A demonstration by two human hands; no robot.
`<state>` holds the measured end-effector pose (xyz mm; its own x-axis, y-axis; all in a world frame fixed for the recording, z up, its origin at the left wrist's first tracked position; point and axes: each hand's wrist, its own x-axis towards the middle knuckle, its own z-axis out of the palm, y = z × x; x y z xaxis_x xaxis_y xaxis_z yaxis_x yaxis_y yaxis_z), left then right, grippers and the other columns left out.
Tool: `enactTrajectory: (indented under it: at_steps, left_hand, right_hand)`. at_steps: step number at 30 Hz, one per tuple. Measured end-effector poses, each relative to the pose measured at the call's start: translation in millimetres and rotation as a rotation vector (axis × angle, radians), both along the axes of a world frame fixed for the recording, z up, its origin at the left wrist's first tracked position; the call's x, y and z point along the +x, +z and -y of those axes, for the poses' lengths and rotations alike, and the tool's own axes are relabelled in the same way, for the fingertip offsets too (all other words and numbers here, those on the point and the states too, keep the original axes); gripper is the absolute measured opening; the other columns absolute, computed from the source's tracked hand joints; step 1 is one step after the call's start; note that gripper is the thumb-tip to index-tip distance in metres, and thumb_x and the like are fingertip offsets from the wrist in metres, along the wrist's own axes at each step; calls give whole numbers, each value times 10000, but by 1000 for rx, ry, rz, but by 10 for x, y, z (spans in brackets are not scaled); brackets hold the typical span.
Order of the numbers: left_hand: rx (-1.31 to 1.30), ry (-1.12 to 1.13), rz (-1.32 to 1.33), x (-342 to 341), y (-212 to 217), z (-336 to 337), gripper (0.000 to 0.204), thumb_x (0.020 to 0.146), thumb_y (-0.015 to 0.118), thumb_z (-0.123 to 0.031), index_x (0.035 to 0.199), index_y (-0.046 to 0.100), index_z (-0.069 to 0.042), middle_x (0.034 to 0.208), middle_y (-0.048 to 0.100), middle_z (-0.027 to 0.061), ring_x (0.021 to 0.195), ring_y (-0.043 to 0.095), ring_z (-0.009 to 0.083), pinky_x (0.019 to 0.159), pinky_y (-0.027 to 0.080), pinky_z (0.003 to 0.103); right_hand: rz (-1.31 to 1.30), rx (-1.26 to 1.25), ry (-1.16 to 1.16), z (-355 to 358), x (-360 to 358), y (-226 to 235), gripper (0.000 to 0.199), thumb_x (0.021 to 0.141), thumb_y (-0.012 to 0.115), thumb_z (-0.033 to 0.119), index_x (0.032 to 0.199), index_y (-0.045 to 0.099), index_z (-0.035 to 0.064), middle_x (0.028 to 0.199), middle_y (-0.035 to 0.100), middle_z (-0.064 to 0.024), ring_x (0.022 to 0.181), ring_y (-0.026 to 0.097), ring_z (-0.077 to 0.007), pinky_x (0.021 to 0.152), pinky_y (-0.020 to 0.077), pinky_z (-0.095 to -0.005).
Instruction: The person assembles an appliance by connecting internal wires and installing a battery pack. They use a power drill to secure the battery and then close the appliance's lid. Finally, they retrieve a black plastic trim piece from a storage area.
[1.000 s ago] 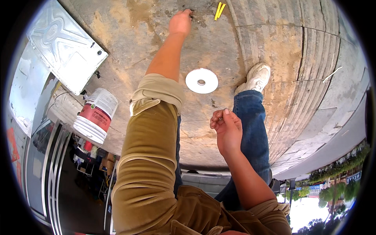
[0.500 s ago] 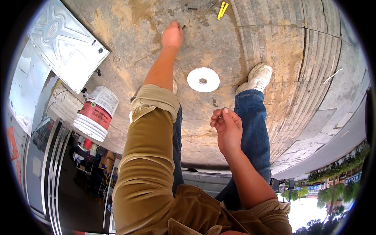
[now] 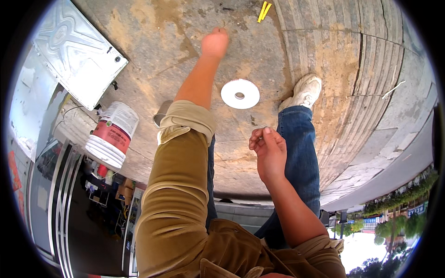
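Observation:
My left hand (image 3: 215,42) reaches out low over the stained pavement, knuckles up, fingers curled down and closed. What they hold, if anything, is hidden beneath the hand. Closer in, my right hand (image 3: 269,150) is held up in front of my right knee, thumb pressed against curled fingers; whatever is inside is too small to name. A flat white disc-shaped roll (image 3: 245,87) with a small hollow core lies between my hands, touched by neither. Beyond the left hand lie a small dark slim piece (image 3: 227,9) and two yellow strips (image 3: 263,12).
A white-and-red plastic bucket (image 3: 113,134) stands at left, below a pale metal panel (image 3: 76,51). A greyish round container (image 3: 161,114) shows partly behind my left sleeve. My white shoe (image 3: 307,91) rests on the pavement at right, beside grooved paving (image 3: 343,60).
My left hand has shifted right and slightly nearer. The small dark piece by its fingers is out of sight, and the greyish container has come into view. My right hand has stayed still.

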<state>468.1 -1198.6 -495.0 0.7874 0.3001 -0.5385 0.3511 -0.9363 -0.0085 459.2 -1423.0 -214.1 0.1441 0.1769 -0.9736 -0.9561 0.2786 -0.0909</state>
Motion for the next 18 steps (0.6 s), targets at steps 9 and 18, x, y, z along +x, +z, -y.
enactTrajectory:
  at_steps: [9, 18]
  left_hand:
    - [-1105, 179, 461, -54, 2324, 732, 142, 739, 698, -73, 851, 612, -58, 779, 581, 37, 572, 524, 142, 514, 431, 252]
    - [-695, 434, 243, -69, 1610, 279, 243, 808, 684, -177, 1016, 640, -61, 898, 606, 74, 689, 590, 172, 618, 480, 295]
  right_hand:
    - [34, -181, -225, -40, 266, -36, 259, 958, 470, 202, 925, 583, -29, 872, 605, -102, 811, 605, -196, 718, 488, -318]
    - [80, 96, -70, 2, 180, -24, 276, 967, 461, 210, 791, 540, 12, 772, 549, -80, 674, 523, -160, 621, 446, -279]
